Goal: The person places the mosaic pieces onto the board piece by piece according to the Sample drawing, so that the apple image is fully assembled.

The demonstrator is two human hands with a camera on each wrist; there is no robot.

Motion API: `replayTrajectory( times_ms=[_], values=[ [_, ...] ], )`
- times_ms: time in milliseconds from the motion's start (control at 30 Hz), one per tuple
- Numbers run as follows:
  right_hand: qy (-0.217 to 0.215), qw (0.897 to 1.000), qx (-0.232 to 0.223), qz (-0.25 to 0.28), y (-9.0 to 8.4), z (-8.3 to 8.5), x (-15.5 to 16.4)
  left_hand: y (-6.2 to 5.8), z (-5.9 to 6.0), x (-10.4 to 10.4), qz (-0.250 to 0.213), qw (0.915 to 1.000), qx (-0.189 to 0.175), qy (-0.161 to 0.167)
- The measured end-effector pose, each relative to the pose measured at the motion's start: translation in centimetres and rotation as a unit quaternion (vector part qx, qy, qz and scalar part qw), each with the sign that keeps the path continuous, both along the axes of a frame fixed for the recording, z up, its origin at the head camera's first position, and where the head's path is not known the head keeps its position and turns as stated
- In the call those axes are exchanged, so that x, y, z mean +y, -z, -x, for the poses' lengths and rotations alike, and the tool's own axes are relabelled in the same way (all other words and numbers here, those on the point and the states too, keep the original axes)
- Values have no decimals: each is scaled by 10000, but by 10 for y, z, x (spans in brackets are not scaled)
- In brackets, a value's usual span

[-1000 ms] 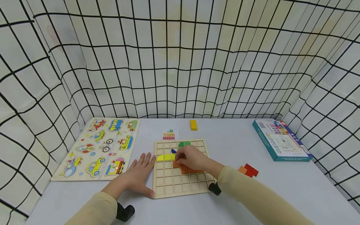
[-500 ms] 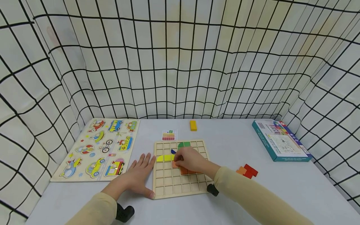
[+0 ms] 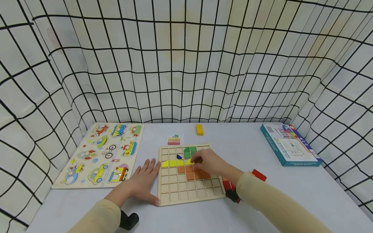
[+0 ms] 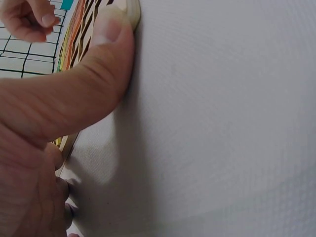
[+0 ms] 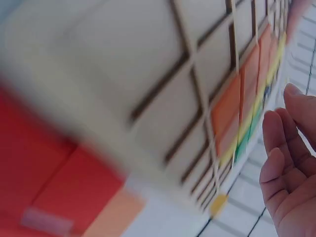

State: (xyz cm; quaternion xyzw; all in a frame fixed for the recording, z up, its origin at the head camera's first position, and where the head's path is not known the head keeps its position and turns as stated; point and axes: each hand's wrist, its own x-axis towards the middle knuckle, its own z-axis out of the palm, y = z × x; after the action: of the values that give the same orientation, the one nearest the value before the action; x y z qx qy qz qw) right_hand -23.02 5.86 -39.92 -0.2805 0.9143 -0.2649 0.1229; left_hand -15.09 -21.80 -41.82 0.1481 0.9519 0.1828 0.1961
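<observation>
My left hand (image 3: 142, 186) lies spread beside the wooden grid board (image 3: 172, 188), its thumb (image 4: 89, 86) against the near left corner. Above the board is my right hand (image 3: 212, 164), fingers bent loosely; in the right wrist view the thumb stands apart from the fingertips with nothing between them. Orange tiles (image 3: 190, 176) fill several cells in the middle. Behind them runs a row of yellow tiles (image 3: 175, 163), partly covered by the right hand. Green tiles (image 3: 190, 149) and a small dark-blue piece (image 3: 179, 156) sit farther back on the board.
Red tiles (image 3: 258, 175) lie to the board's right, partly behind the right forearm. A pattern card (image 3: 175, 140) and a yellow block (image 3: 199, 129) are behind the board. A vehicle puzzle (image 3: 102, 152) lies left, a teal-edged box (image 3: 291, 145) right. Black netting stands behind.
My right hand has lifted off the orange tile at the left of the orange group and moved right, uncovering orange and yellow tiles. My left hand has stayed in place.
</observation>
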Motion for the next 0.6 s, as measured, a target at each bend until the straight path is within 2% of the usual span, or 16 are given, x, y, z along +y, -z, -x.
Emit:
replayTrajectory(
  times_ms=[133, 267, 400, 600],
  values=[
    [155, 9998, 18, 150, -7, 1, 37, 1, 1, -1, 10, 10000, 16, 6],
    [414, 9991, 92, 20, -8, 1, 82, 2, 1, -1, -2, 10000, 35, -6],
    [753, 9970, -73, -186, -4, -2, 127, 1, 1, -1, -41, 10000, 34, -24],
    [765, 9954, -240, -525, 8, -12, 178, 0, 0, -1, -37, 10000, 48, -14]
  ],
)
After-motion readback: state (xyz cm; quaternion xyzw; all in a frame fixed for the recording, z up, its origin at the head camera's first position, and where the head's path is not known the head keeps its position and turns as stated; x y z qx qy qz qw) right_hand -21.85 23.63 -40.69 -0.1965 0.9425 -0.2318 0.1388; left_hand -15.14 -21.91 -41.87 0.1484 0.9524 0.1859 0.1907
